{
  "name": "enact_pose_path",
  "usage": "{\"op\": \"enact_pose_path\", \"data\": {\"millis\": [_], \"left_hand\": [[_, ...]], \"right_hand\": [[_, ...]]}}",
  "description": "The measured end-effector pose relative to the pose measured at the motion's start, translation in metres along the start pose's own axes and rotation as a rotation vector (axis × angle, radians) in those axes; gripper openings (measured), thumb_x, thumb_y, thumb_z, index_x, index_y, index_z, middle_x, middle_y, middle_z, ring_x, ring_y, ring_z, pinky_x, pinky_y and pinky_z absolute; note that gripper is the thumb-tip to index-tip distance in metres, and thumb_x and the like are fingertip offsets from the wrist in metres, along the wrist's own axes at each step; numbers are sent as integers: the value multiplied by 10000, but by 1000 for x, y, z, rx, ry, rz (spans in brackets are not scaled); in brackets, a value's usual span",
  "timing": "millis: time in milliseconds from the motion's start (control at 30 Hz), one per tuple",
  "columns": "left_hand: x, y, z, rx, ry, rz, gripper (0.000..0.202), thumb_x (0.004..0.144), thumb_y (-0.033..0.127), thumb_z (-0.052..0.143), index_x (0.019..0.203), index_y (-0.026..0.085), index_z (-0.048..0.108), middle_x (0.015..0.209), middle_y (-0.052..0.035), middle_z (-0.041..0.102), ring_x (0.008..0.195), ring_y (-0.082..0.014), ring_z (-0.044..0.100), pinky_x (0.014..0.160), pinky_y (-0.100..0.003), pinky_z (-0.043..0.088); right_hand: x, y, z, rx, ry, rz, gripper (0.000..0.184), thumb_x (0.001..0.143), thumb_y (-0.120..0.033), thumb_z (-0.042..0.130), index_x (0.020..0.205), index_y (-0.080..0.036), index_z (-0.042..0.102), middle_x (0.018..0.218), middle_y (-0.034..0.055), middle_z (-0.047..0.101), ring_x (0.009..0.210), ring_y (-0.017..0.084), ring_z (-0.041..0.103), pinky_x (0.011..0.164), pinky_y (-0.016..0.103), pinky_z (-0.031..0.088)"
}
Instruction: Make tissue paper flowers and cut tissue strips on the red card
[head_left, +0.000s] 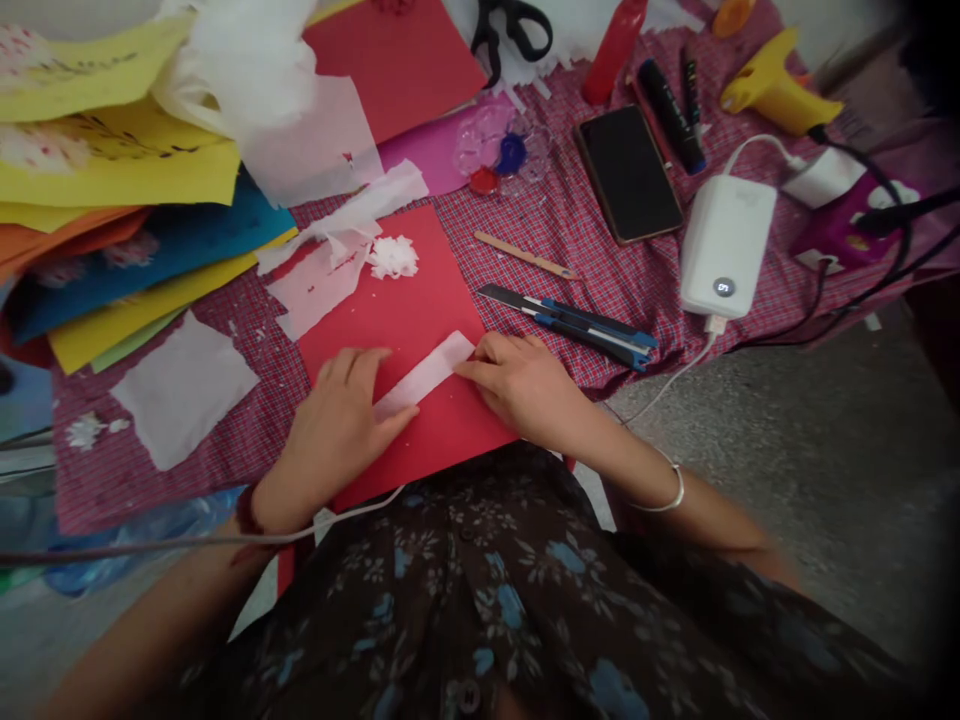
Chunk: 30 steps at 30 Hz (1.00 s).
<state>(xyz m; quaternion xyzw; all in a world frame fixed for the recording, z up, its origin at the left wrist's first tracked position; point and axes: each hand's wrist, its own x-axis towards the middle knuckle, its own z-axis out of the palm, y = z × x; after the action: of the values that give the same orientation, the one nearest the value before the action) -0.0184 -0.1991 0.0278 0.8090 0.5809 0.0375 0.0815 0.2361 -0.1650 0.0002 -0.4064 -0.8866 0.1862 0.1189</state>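
Observation:
A folded white paper strip (427, 378) lies slantwise across a red paper sheet (360, 325) in front of me. My left hand (337, 420) spans the strip's left end, thumb and fingers apart, the thumb along its lower edge. At the other end, my right hand (525, 380) has its thumb and fingertips pressed together on the strip's corner. Behind the strip, a small heap of white paper bits (393, 257) sits on the red sheet, beside torn white tissue paper (322, 285).
Right of the sheet are a blue utility knife (577, 325), a wooden stick (525, 255), a phone (628, 175) and a white power bank (727, 245) with cables. A yellow glue gun (780, 85) and black scissors (514, 30) lie farther back. Coloured papers (150, 265) are stacked left.

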Motion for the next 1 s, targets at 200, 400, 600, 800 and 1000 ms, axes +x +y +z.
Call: {"op": "enact_pose_path", "data": {"millis": [200,400,600,800,1000], "left_hand": [[-30,12,-6,243,161,244,105,953,180,625,1014,149,705,1070,-132,735,987,-312,669,862,-461,475],[-19,-9,-4,364,251,330,133,936,96,605,856,165,687,944,-84,744,881,-282,651,801,-450,443],[-20,-25,-16,318,105,362,168,983,198,571,866,170,689,974,-112,737,901,-311,655,794,-468,457],[29,2,-30,8,-177,224,177,1019,243,546,979,137,682,942,-102,672,880,-269,663,754,-379,497],[64,26,-19,-117,-236,7,170,973,164,565,1123,109,623,1113,-131,655,918,-262,675,757,-369,495]], "right_hand": [[-4,6,-2,190,66,10,340,1018,-161,470,1253,-171,717,1076,118,699,989,240,652,856,381,435],[-13,8,-3,279,130,52,326,1008,-165,470,1233,-149,705,1085,127,698,977,235,664,887,387,500],[-19,0,-7,161,74,-20,353,1046,-183,476,1322,-194,696,1040,105,697,943,225,637,831,373,424],[-6,-9,0,-51,-13,-62,388,1056,-193,492,1400,-242,664,961,82,676,829,200,559,770,365,328],[3,-11,5,-139,-58,-64,361,1067,-227,486,1380,-231,667,938,66,683,836,194,550,754,371,292]]}}
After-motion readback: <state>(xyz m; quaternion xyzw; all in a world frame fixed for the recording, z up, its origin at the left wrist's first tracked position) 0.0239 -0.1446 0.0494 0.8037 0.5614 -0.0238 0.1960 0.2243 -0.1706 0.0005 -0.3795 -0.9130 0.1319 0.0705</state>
